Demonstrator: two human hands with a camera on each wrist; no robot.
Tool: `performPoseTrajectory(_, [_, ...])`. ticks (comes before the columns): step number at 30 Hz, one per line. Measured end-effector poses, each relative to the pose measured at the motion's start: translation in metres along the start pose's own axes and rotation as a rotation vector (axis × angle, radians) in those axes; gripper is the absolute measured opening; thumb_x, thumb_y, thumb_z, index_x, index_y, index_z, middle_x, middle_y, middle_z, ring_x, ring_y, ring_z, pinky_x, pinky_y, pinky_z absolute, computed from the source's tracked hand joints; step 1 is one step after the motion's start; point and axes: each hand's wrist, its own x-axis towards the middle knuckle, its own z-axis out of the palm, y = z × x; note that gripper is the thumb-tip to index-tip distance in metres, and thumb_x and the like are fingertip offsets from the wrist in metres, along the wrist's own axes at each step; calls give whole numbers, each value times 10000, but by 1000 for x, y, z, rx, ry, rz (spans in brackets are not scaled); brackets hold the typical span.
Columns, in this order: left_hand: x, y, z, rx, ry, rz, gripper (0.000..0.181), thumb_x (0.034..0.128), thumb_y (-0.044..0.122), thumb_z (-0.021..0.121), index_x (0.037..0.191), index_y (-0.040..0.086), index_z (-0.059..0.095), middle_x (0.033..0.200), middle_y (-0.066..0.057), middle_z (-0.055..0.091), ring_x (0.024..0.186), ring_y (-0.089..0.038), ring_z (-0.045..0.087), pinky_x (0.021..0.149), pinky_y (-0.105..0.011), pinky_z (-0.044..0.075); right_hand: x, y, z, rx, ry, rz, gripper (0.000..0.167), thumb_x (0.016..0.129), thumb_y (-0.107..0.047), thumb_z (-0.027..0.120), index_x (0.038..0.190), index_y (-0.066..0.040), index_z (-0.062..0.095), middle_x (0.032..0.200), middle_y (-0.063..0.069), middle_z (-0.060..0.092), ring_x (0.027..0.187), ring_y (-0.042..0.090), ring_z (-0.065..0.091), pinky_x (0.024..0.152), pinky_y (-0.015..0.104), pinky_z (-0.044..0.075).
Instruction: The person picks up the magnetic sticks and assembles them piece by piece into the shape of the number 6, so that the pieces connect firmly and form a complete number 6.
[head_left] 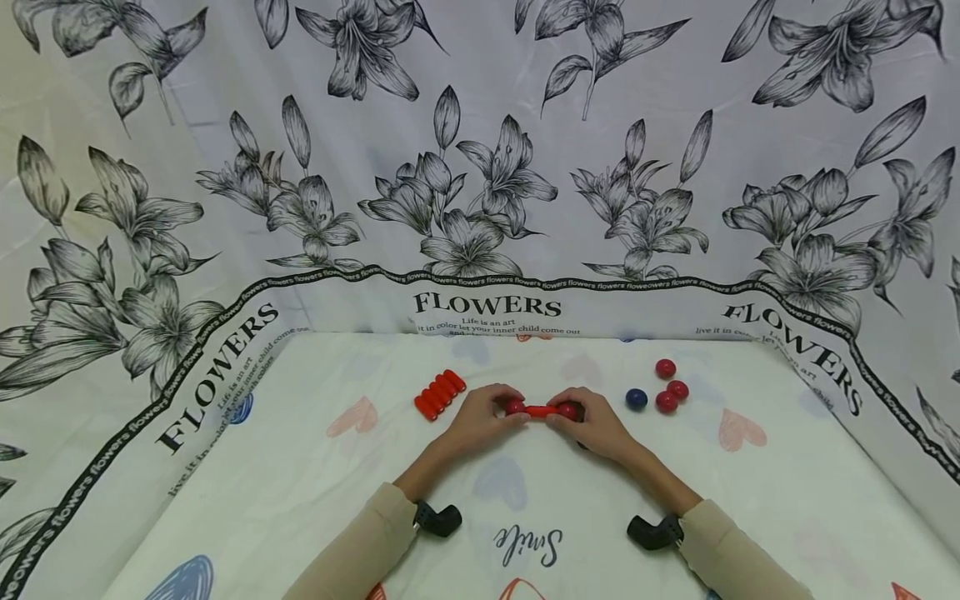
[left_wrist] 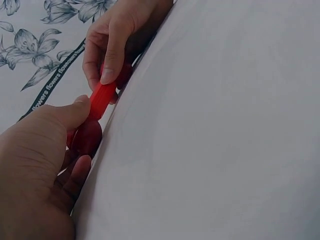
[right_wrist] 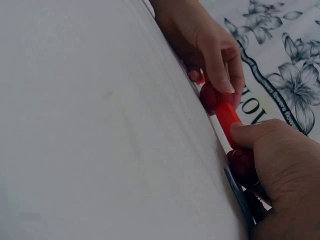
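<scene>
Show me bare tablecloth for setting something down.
Bare tablecloth lies left of the red rods, right of the loose balls, and between the sleeves around the "Smile" print. The crowded strip runs from rods through left hand and right hand to balls.

Red rod (head_left: 540,411), dark red balls (head_left: 515,407), blue ball (head_left: 636,400), black-and-white floral backdrop (head_left: 469,242)

The left hand (head_left: 483,415) is at the left end of the red rod (head_left: 540,411), thumb and fingers curled in a pinch. The right hand (head_left: 590,419) grips at the rod's right end, its thumb pressed on the rod. The left forearm (head_left: 422,468) slants in from the rod's near left, the right forearm (head_left: 663,482) from its near right, both partly sleeved, hands turned inward toward the rod.
</scene>
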Motion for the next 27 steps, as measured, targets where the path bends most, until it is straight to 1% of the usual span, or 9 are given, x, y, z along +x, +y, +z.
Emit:
performPoseTrajectory(5, [0, 1, -4, -4, -10, 4, 344, 844, 406, 689, 1119, 202, 659, 926, 115, 658, 846, -63, 589, 760, -245, 487, 2, 3, 1, -18, -1, -15, 204, 834, -357, 714, 1026, -304, 673, 974, -109, 643, 889, 111, 546, 798, 267, 450])
performPoseTrajectory(8, [1, 5, -11, 31, 6, 9, 331, 868, 390, 665, 1138, 198, 647, 979, 76, 662, 872, -76, 593, 756, -245, 497, 2, 5, 0, -24, 2, -18, 193, 834, -355, 715, 1018, -313, 675, 961, -122, 641, 877, 110, 547, 786, 263, 450])
performPoseTrajectory(10, [2, 7, -19, 84, 56, 8, 312, 873, 367, 664, 1133, 195, 648, 1010, 39, 664, 900, -102, 595, 753, -255, 506, 2, 6, 0, -24, 5, -21, 192, 833, -358, 715, 1016, -316, 676, 954, -123, 639, 871, 116, 545, 783, 267, 446])
performPoseTrajectory(12, [4, 6, -27, 138, 130, -4, 283, 868, 337, 675, 1106, 184, 662, 1017, 10, 668, 920, -131, 598, 751, -267, 511, 2, 7, 0, -17, 3, -16, 185, 832, -370, 714, 1007, -328, 674, 948, -128, 637, 866, 116, 544, 777, 263, 441])
performPoseTrajectory(15, [7, 0, -39, 219, 244, -43, 234, 849, 301, 699, 1051, 183, 686, 1011, -7, 677, 931, -173, 608, 754, -297, 500, 2, 8, 0, -14, -4, -15, 184, 832, -385, 708, 1005, -335, 670, 952, -130, 639, 867, 110, 551, 770, 254, 444])
performPoseTrajectory(18, [8, -8, -49, 268, 313, -101, 213, 833, 280, 713, 1027, 193, 697, 1016, -3, 679, 886, -196, 607, 744, -327, 482, 2, 9, 1, -20, -10, -18, 191, 837, -399, 698, 1013, -333, 667, 963, -130, 643, 870, 98, 557, 764, 244, 451])
performPoseTrajectory(22, [8, -17, -59, 306, 319, -158, 273, 833, 277, 706, 1094, 201, 683, 1125, -4, 657, 982, -207, 594, 845, -364, 480, 1, 9, 0, -21, -10, -17, 199, 837, -404, 696, 1018, -329, 667, 963, -126, 642, 870, 98, 555, 771, 253, 452])
performPoseTrajectory(25, [5, -21, -63, 308, 279, -182, 340, 837, 269, 694, 1166, 187, 660, 1208, -18, 630, 1130, -217, 555, 967, -390, 447, 2, 8, -1, -19, -11, -12, 198, 837, -401, 697, 1018, -326, 667, 962, -126, 640, 876, 102, 556, 784, 259, 452])
performPoseTrajectory(27, [4, -23, -64, 309, 249, -193, 367, 843, 266, 684, 1197, 179, 644, 1234, -30, 619, 1172, -223, 539, 999, -401, 433, 2, 7, -1, -21, -14, -13, 202, 839, -403, 695, 1022, -324, 666, 964, -127, 640, 879, 100, 555, 789, 255, 452])
